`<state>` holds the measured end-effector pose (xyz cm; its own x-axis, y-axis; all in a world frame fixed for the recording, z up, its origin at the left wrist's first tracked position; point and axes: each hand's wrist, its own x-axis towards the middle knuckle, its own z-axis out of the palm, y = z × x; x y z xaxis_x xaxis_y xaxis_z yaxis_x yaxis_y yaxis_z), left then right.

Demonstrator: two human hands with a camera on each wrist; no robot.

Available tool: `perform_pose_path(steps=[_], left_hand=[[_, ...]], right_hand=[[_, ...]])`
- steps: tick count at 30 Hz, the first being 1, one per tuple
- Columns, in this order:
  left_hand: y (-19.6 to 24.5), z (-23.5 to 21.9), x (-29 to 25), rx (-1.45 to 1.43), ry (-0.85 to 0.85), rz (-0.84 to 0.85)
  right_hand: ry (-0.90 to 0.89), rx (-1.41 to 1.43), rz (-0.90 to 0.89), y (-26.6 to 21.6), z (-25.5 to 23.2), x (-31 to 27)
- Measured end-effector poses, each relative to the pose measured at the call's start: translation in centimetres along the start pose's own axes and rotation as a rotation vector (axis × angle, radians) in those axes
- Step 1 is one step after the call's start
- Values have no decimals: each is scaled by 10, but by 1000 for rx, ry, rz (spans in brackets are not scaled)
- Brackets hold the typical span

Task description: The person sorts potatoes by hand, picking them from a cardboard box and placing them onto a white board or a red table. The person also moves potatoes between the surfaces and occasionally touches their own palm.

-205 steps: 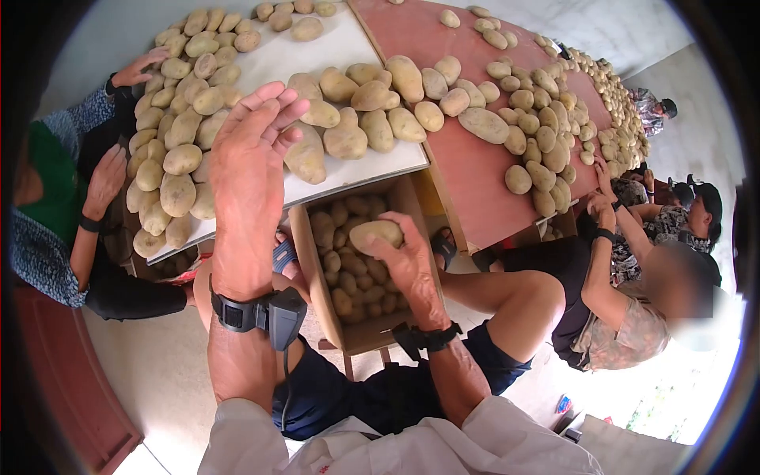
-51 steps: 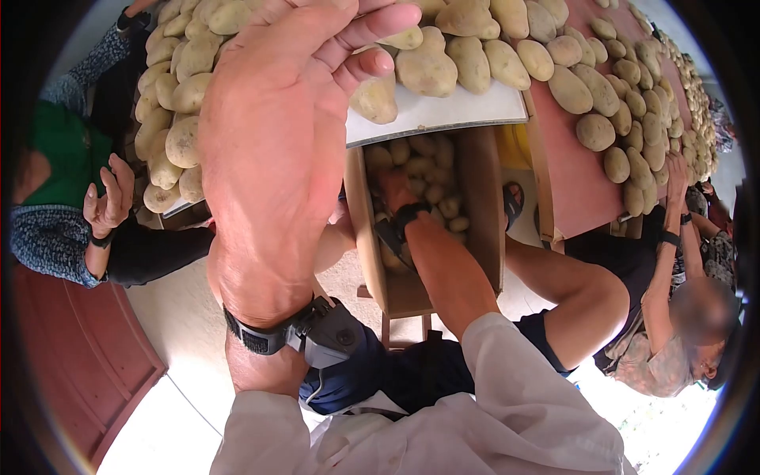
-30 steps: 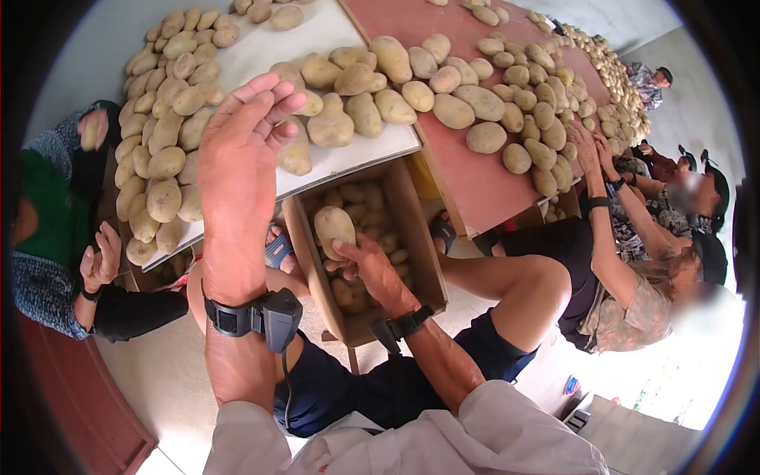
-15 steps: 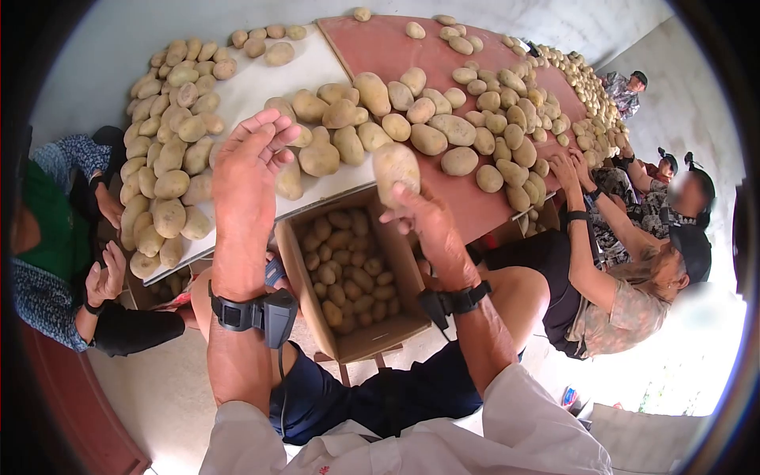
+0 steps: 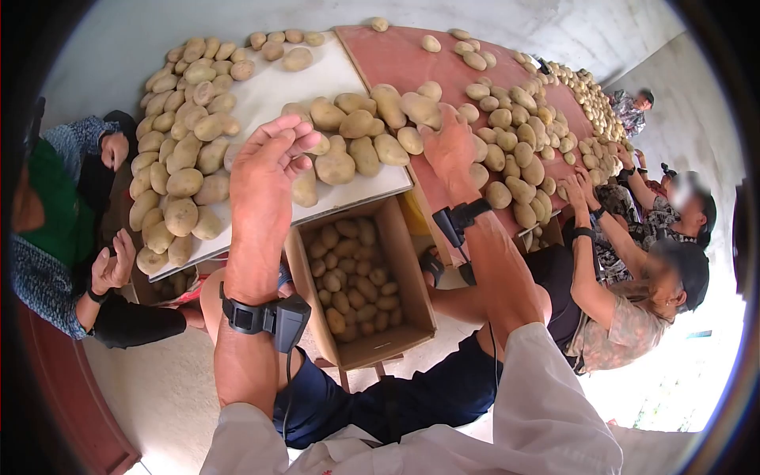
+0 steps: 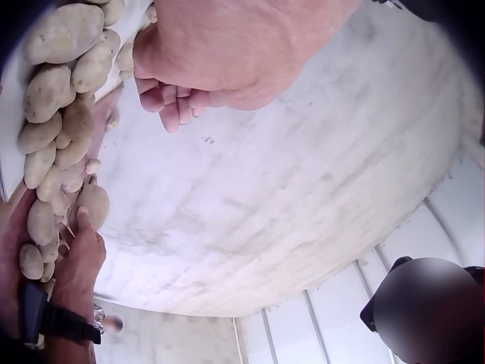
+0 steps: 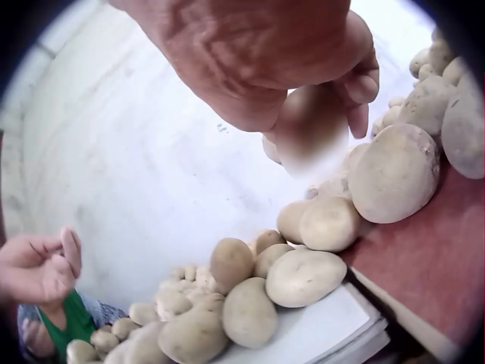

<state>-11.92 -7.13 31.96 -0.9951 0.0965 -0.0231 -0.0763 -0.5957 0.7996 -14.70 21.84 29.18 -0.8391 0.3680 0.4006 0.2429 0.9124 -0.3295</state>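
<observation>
Fingers of the right hand (image 5: pixel 448 142) curl round a large potato (image 5: pixel 419 109), which half a second ago hung above the cardboard box (image 5: pixel 360 281) and now sits over the red surface (image 5: pixel 467 178), far of the box among the other potatoes (image 5: pixel 514 170). It looks about to be laid back in that spread rather than boxed. The left hand (image 5: pixel 265 170) remains raised over the white surface (image 5: pixel 261 87), fingers loosely spread, holding nothing.
</observation>
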Motion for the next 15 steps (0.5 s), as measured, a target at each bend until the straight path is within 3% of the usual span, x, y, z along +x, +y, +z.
perform_pose_path(steps=[2,5,7,8,11,13,15], left_hand=[[3,2,-2,9,14,1],[5,1,-4,17,17,0],[6,1,-3,11,16,-9],[7,0,-1,19,15,8],[5,-11,3,22,22,1],[5,-12,3,44,-54,90],[8,-6,0,33,26,55]], right_hand=[[-13,-42,-69,-2,4,-6],[1,-8,-5,-2,6,-9],[128,36,-32,-1,4,-13],[107,29,-25,2,2,-19],[60,386,-71,-3,-8,-53],[34,638,-70,-12,-14,-76],[-46,639,-39,-24,-11,-118]])
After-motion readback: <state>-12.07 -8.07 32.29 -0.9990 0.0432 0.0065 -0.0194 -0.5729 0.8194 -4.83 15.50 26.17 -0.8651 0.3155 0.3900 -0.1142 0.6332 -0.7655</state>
